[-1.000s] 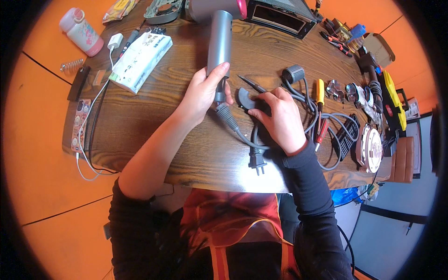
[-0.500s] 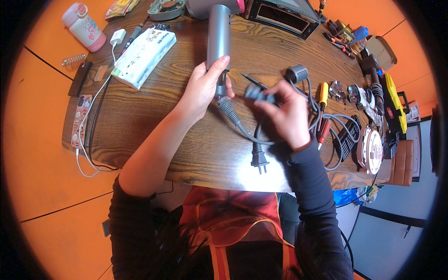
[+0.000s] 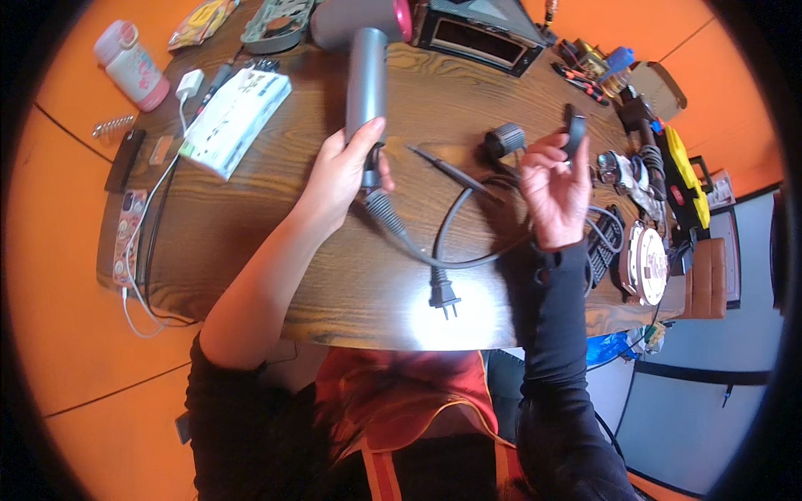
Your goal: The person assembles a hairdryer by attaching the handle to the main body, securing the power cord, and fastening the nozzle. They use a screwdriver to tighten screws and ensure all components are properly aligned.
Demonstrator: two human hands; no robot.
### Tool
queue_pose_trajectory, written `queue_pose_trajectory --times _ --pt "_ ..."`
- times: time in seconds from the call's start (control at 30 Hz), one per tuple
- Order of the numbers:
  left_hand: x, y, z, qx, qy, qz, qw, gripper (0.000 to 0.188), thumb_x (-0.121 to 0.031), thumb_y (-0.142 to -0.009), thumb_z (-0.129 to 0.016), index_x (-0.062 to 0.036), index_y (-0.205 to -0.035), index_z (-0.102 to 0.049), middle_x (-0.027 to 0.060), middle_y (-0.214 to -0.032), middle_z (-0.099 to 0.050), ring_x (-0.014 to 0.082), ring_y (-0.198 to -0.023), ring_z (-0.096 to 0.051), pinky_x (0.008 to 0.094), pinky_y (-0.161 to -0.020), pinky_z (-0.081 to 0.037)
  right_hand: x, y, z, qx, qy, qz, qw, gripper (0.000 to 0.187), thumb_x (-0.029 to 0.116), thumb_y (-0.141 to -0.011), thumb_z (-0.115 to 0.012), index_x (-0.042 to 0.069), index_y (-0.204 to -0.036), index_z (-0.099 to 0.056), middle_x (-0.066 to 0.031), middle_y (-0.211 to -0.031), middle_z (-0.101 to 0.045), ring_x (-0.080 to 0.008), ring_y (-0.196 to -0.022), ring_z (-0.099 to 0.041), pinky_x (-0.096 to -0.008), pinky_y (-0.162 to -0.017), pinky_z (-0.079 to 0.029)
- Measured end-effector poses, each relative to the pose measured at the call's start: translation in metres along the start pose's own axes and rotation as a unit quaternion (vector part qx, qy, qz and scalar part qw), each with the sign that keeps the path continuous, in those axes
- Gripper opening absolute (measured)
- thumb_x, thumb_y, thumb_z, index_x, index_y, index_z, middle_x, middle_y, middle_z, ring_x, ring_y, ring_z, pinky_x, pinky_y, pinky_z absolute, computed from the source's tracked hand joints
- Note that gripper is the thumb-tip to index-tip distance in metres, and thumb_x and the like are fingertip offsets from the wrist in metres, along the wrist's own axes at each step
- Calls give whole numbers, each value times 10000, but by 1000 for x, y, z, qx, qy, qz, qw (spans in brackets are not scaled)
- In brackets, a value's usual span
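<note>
A hair dryer point(image 3: 366, 79) with a grey handle and a pink-rimmed head lies across the far middle of the table. My left hand point(image 3: 336, 171) is closed around the lower end of its handle. Below that grip, the ribbed cord sleeve point(image 3: 386, 214) leads into a grey cord, and a two-pin plug point(image 3: 444, 292) rests near the table's front edge. Raised over the right side, my right hand point(image 3: 555, 188) pinches a small dark ring-shaped part point(image 3: 575, 134) between thumb and fingers. Left of that hand are a black ribbed cylinder point(image 3: 505, 140) and a dark pointed tool point(image 3: 455, 174).
A tissue pack point(image 3: 236, 123), a pink-and-white bottle point(image 3: 134, 67) and a power strip point(image 3: 129, 234) stand or lie at left. A black metal box point(image 3: 480, 37) is at the back. On the right are a round white part point(image 3: 646, 263) and a yellow-and-black case point(image 3: 687, 179).
My right hand has moved right and up with the dark part, away from the hair dryer's cord. My left hand keeps its grip on the handle. The whole view has shifted slightly.
</note>
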State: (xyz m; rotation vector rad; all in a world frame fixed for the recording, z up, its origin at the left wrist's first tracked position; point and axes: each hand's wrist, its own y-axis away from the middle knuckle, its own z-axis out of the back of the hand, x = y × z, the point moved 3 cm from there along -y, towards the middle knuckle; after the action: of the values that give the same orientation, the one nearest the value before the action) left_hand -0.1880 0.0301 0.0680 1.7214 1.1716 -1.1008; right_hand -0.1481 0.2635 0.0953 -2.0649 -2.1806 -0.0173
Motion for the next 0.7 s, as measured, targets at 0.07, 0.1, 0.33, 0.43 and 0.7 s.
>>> queue_pose_trajectory --times 0.07,0.1,0.33,0.43,0.7 --pt "1 0 0 -5 -8 11 1000 396 -420 -867 -507 -26 -878 -467 27 -586 -509 133 -488 -525 246 -461 -430 -10 2 1 9 12 -32 999 300 260 -854 -584 -26 -938 -554 -79 -811 -562 -132 -692 -470 -256 -648 -400" --pt "1 0 0 -7 -13 14 1000 399 -425 -868 -504 -28 -876 -469 26 -587 -509 134 -488 -525 246 -461 -429 -15 3 0 20 23 -46 998 296 265 -857 -578 -14 -954 -559 -77 -815 -559 -130 -691 -469 -256 -650 -398" --pt "5 -2 4 -22 -27 31 999 400 -430 -870 -502 -31 -861 -488 20 -577 -510 125 -484 -520 239 -462 -430 -37 8 5 48 127 -87 987 312 259 -853 -582 2 -1020 -522 -30 -815 -504 -99 -696 -449 -245 -654 -375" --pt "7 -4 6 -42 -37 37 998 403 -427 -873 -500 -26 -830 -495 17 -547 -497 132 -449 -506 244 -444 -426 -56 7 15 29 108 -128 986 126 161 -856 -569 58 -928 -560 -100 -851 -614 -152 -707 -555 -307 -667 -471" --pt "8 -6 13 -63 -15 76 995 431 -455 -871 -488 -26 -828 -499 31 -580 -498 149 -498 -515 252 -476 -419 -83 2 37 -21 155 -200 967 165 165 -876 -540 29 -968 -549 -83 -843 -614 -113 -664 -529 -249 -643 -465"
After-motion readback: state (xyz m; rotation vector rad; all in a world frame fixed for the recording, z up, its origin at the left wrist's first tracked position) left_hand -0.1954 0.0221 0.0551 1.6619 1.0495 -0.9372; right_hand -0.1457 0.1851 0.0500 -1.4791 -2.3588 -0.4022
